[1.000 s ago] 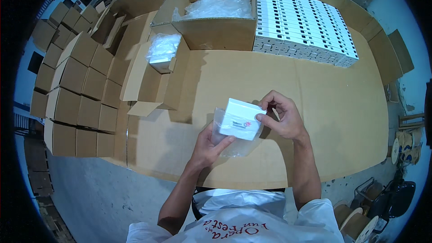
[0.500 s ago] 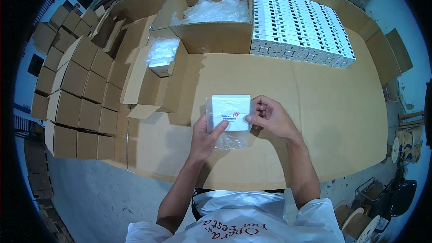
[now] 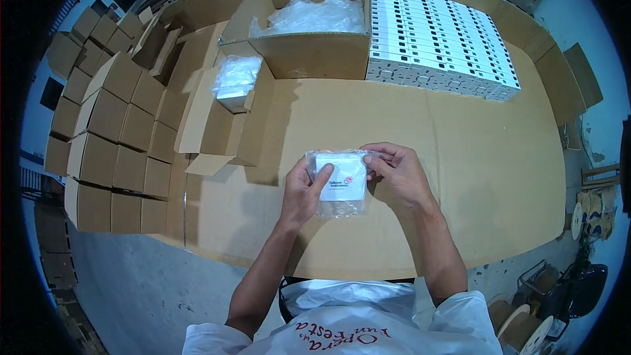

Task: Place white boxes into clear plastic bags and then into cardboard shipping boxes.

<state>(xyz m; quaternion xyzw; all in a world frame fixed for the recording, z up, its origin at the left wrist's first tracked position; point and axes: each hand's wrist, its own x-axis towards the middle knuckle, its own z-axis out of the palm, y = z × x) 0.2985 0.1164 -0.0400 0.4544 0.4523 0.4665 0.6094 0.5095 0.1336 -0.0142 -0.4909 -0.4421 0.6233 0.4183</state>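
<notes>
A flat white square case [image 3: 340, 179] with a small red and black print lies inside a clear plastic bag [image 3: 342, 209], held over the cardboard-covered table. My left hand [image 3: 303, 190] is closed on the left side, its thumb pressed on the white face and the other fingers hidden behind. At the upper right corner, my right hand [image 3: 399, 172] pinches the bag's edge between thumb and fingers. Left of and beyond my hands stands an open small carton [image 3: 253, 121], with bagged white pieces [image 3: 236, 77] at its far end.
A large open carton [image 3: 315, 56] holding clear plastic bags [image 3: 319, 16] stands at the back. To its right are stacked rows of white units [image 3: 440, 46]. Several brown boxes [image 3: 112, 125] are piled on the left. Cable reels [image 3: 526, 329] and a black chair [image 3: 585, 289] sit at the lower right.
The white case sits lower, deeper in the bag, whose upper edge now reaches over its top. My right hand has shifted to the bag's upper right corner; my left thumb has moved up.
</notes>
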